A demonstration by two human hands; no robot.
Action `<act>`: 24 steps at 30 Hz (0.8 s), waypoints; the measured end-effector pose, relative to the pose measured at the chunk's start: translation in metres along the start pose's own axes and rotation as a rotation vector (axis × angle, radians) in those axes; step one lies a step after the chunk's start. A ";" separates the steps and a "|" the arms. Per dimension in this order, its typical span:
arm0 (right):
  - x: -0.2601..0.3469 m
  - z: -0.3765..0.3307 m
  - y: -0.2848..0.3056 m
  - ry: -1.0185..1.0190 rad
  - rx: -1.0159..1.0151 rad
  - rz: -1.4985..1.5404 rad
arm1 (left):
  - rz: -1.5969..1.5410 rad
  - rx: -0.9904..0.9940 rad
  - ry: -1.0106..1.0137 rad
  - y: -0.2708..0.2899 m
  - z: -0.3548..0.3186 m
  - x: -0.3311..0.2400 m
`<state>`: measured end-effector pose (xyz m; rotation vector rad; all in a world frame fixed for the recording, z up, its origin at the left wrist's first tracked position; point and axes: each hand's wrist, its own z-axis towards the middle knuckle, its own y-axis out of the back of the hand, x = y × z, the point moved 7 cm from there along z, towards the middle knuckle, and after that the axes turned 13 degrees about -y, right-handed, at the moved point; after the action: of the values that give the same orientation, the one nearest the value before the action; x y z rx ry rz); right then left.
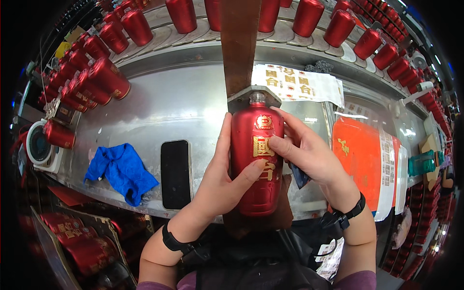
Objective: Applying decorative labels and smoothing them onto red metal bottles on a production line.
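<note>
A glossy red bottle [257,193] with gold lettering and a clear glass neck lies in front of me, its neck pointing away against a notched metal bracket. My left hand [227,171] wraps its left side, the thumb pressed on the lower gold character. From the right side, my right hand [307,147] closes round the bottle, its thumb on the upper gold character. A small dark blue piece [300,177] shows beneath my right palm; whether the hand holds it, I cannot make out. Under the bottle is a brown support [285,212], mostly covered.
On the metal bench lie a black phone [176,174] and a blue cloth [123,171]. A white scale [41,145] stands far left. Label sheets [314,89] and an orange packet [355,159] are at right. Red bottles [181,17] line the curved conveyor. A brown post [241,43] rises ahead.
</note>
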<state>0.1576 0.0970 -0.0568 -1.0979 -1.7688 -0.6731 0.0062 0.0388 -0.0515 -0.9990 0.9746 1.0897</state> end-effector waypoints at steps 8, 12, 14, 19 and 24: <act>-0.015 -0.026 -0.006 -0.121 0.101 0.182 | -0.223 -0.032 0.108 -0.004 -0.003 0.011; -0.023 -0.025 -0.002 -0.099 0.113 0.133 | -0.125 0.022 0.052 -0.013 0.000 0.013; -0.022 -0.026 0.000 -0.115 0.115 0.123 | -0.164 0.025 0.043 -0.017 0.002 0.011; -0.022 -0.028 0.003 -0.133 0.112 0.134 | -0.204 0.033 0.051 -0.020 0.004 0.014; -0.027 -0.022 0.008 -0.090 0.123 0.199 | -0.196 0.006 0.029 -0.020 0.008 0.014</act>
<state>0.1784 0.0723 -0.0723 -1.2150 -1.7240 -0.3945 0.0293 0.0459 -0.0597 -1.0840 0.8824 0.9113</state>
